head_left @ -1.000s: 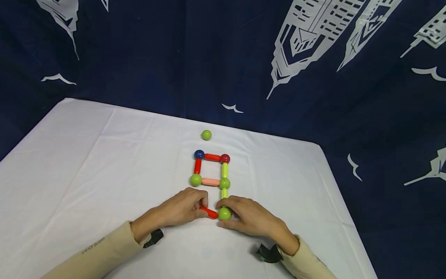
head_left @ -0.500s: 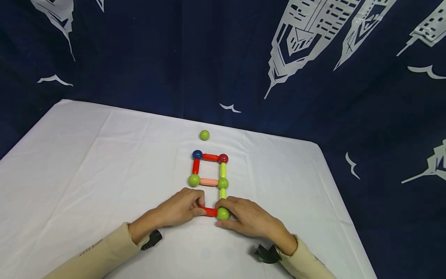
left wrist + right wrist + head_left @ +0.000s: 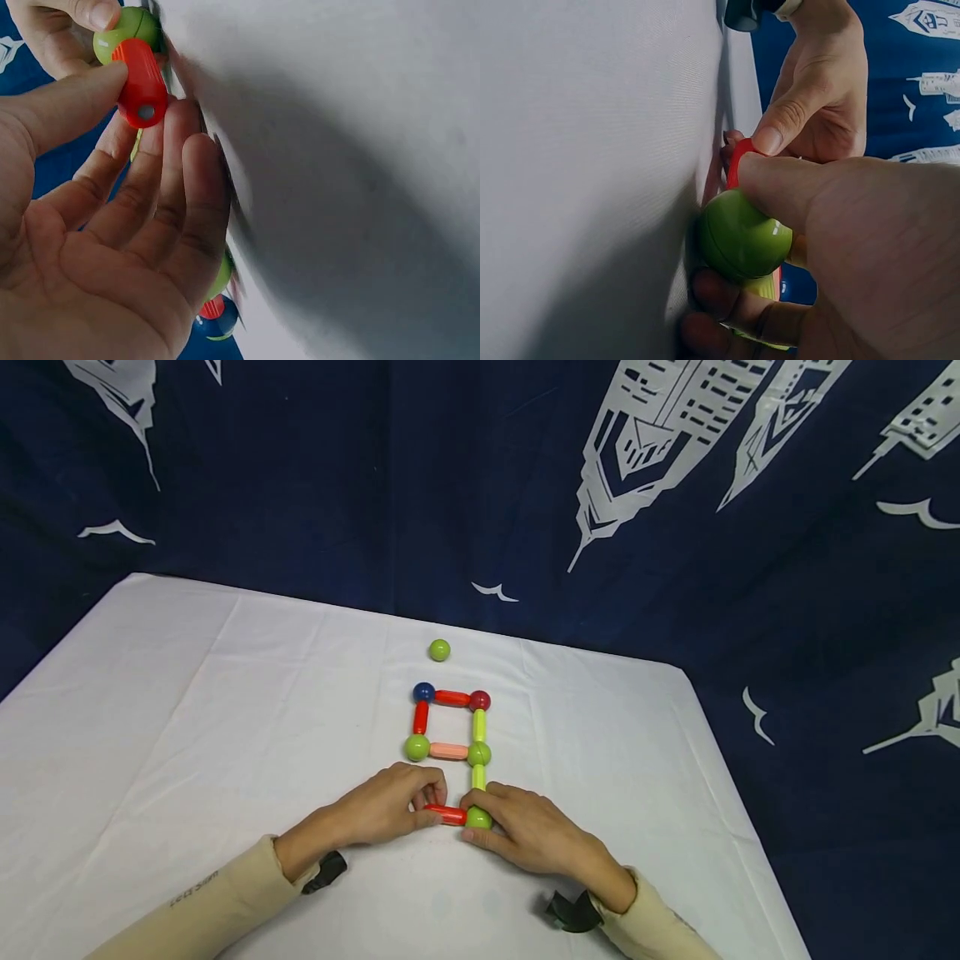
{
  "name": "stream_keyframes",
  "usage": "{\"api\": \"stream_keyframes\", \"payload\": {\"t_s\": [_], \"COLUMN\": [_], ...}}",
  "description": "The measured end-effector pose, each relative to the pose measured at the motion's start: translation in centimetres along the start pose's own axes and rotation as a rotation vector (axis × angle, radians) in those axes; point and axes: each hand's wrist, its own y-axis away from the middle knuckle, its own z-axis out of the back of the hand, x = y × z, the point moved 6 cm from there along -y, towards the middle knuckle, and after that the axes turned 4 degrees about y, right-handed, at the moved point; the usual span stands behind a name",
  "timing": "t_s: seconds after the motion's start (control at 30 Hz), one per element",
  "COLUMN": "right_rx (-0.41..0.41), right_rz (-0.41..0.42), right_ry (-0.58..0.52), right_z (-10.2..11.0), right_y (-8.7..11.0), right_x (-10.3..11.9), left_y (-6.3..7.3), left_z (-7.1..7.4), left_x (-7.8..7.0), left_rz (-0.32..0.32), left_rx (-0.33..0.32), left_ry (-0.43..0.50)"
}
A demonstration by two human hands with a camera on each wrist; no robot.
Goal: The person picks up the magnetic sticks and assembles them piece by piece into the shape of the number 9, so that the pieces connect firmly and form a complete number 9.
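On the white table, my left hand [image 3: 386, 806] pinches a red magnetic rod [image 3: 450, 815] between thumb and fingers. The rod's right end meets a green ball [image 3: 477, 818], which my right hand [image 3: 536, 831] grips from the right. In the left wrist view the free end of the red rod [image 3: 142, 86] faces the camera, a silvery dot at its centre. The right wrist view has the green ball [image 3: 742, 236] between thumb and fingers. From that ball a yellow-green rod [image 3: 478, 777] runs back to another green ball [image 3: 479, 753], a corner of a square of rods and balls.
The square's other corners are a blue ball [image 3: 423, 692], a crimson ball [image 3: 479, 700] and a green ball [image 3: 417, 747]. A pink rod [image 3: 448, 751] forms its near side. A loose green ball [image 3: 439, 650] lies behind it. A dark blue printed cloth [image 3: 337, 485] hangs beyond the table.
The red rod has swung from a slant into line with the green ball and now touches it. My left thumb has shifted slightly on the rod; the right hand keeps its hold.
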Motion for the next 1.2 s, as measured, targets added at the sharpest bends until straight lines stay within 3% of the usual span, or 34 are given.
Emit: {"api": "stream_keyframes", "payload": {"t_s": [0.13, 0.27, 0.4, 0.53, 0.7, 0.83, 1.0, 1.2], "right_rx": [0.008, 0.021, 0.027, 0.033, 0.031, 0.038, 0.049, 0.045], "right_rz": [-0.008, -0.019, -0.022, -0.019, -0.005, -0.004, -0.016, -0.010], "right_ry": [-0.007, -0.009, -0.009, -0.017, -0.013, -0.016, -0.031, -0.017], "right_z": [-0.1, -0.1, -0.1, -0.2, -0.3, -0.3, -0.7, -0.5], "right_y": [0.0, 0.1, 0.1, 0.0, -0.1, -0.1, -0.2, -0.1], "right_x": [-0.1, -0.2, -0.3, -0.4, -0.3, -0.3, -0.5, -0.5], "left_y": [-0.2, -1.5, -3.9, -6.5, -9.4, -10.9, -12.2, -13.6], "left_z": [0.8, 3.1, 6.8, 10.3, 12.9, 13.7, 13.4, 12.8], "left_x": [-0.1, -0.3, 0.2, 1.7, 3.9, 5.6, 7.4, 8.1], "left_rz": [0.012, 0.004, 0.033, 0.123, 0.210, 0.280, 0.375, 0.420], "left_rx": [0.008, -0.043, -0.130, -0.213, -0.259, -0.273, -0.247, -0.220], "left_ry": [-0.025, -0.065, -0.079, -0.099, -0.132, -0.106, -0.064, -0.106]}}
